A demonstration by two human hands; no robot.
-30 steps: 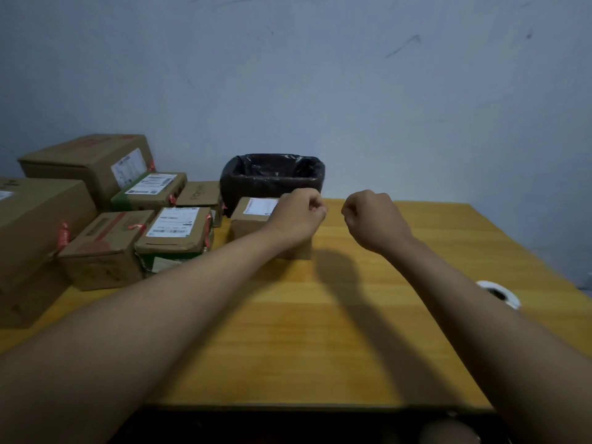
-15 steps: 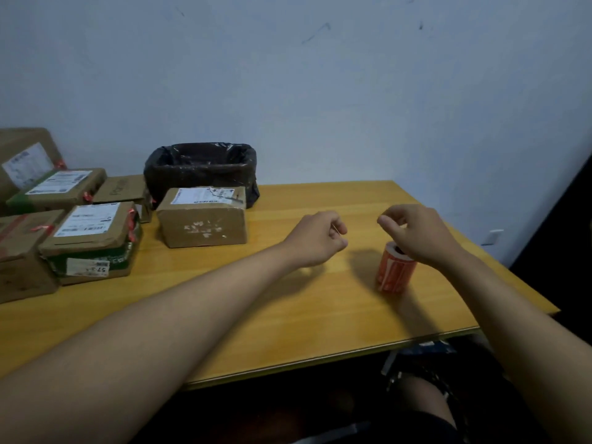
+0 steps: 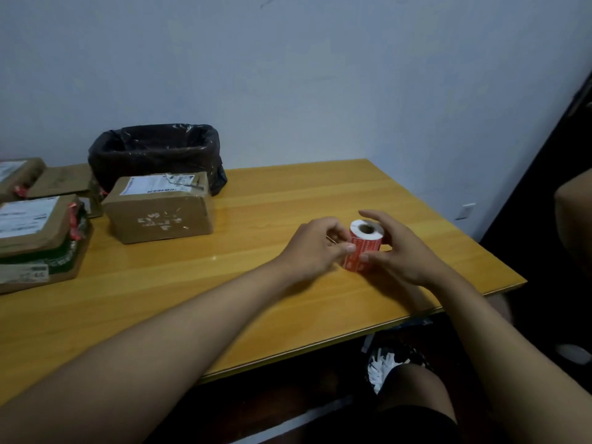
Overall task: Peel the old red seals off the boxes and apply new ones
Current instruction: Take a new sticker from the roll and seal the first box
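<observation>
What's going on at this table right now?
A person is working on a roll of red seals standing upright on the wooden table. The right hand steadies the roll while the left hand picks at its side, apparently to lift a seal. The nearest box sits apart, untouched, in front of a bin lined with a black bag. More boxes with red seals wait at the left edge.

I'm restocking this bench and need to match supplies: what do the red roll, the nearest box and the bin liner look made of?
Roll: likely glossy printed paper stickers wound on a white core. Box: matte brown cardboard, scuffed white where a sticker tore off. Bin liner: thin black plastic, shiny and wrinkled.
</observation>
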